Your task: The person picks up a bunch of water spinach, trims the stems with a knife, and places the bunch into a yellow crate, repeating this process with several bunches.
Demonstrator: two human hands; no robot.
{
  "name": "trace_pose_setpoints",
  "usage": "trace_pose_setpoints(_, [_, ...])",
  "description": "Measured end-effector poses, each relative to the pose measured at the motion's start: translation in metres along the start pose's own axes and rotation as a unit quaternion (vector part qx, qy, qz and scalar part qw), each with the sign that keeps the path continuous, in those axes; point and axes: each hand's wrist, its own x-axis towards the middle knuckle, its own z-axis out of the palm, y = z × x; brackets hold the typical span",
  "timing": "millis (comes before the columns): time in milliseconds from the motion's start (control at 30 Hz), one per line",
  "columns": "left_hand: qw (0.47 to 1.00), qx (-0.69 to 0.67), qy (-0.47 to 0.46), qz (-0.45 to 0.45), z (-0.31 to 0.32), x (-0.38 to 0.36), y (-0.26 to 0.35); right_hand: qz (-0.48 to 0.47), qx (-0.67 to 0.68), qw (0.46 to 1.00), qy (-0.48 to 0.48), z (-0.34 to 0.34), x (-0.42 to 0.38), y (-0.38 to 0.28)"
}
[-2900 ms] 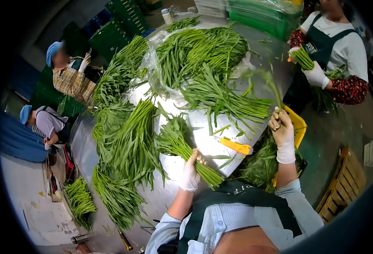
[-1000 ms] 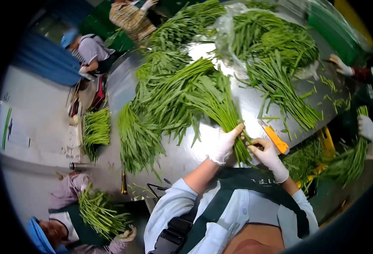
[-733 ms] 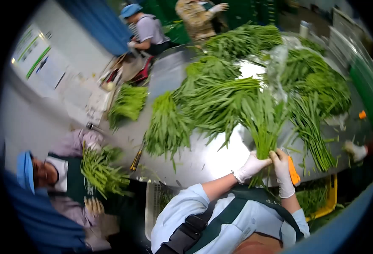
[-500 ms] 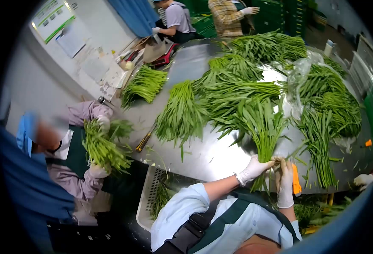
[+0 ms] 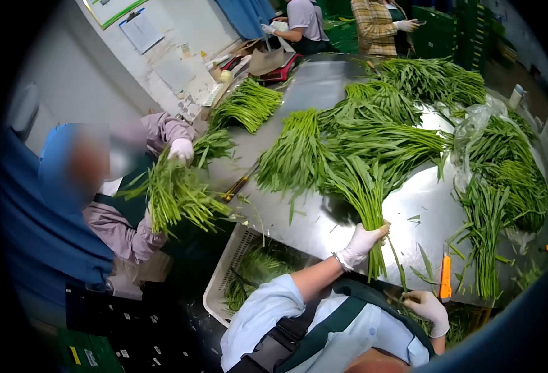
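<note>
My left hand (image 5: pixel 362 246), in a white glove, is wrapped round the stems of a bunch of water spinach (image 5: pixel 364 186). The leaves point away over the steel table, and the cut stem ends hang toward me. Lower right, at the near table edge, my gloved right hand (image 5: pixel 429 309) has its fingers pinched together. A single green stem (image 5: pixel 398 264) slants down from beside the bunch to those fingertips. An orange utility knife (image 5: pixel 445 276) lies on the table just above my right hand.
More greens (image 5: pixel 386 137) are heaped on the steel table (image 5: pixel 324 81), some in clear plastic (image 5: pixel 466 149) at right. A white crate (image 5: pixel 215 292) of trimmings stands below. At left a co-worker holds greens (image 5: pixel 181 196) near a yellow-black tool (image 5: pixel 240 186). Two people stand behind.
My right hand has left the bunch and moved down toward my body. The left hand still grips the bunch. The view has shifted, and the orange knife now shows in full.
</note>
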Motion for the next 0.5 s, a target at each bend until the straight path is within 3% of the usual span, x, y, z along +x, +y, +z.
trace_pose_setpoints(67, [1.0,-0.009,0.014,-0.001,-0.001,-0.003,-0.003,-0.053,-0.11,0.989,0.082,-0.002,-0.003,-0.015])
trace_pose_setpoints(133, [0.999,0.006,0.003,0.04,-0.004,-0.002,-0.015,-0.047,0.0,0.991,0.123,0.001,0.004,-0.038])
trace_pose_setpoints(267, [1.0,-0.029,0.01,-0.002,-0.003,-0.012,-0.02,-0.106,0.112,0.972,0.176,0.022,0.027,-0.066])
trace_pose_setpoints(400, [0.999,-0.019,0.016,0.021,-0.009,-0.018,-0.022,-0.097,0.057,0.986,0.127,0.034,0.046,-0.075])
trace_pose_setpoints(500, [0.998,-0.059,-0.005,0.007,-0.013,-0.025,-0.021,-0.091,0.113,0.98,0.134,0.041,0.054,-0.075])
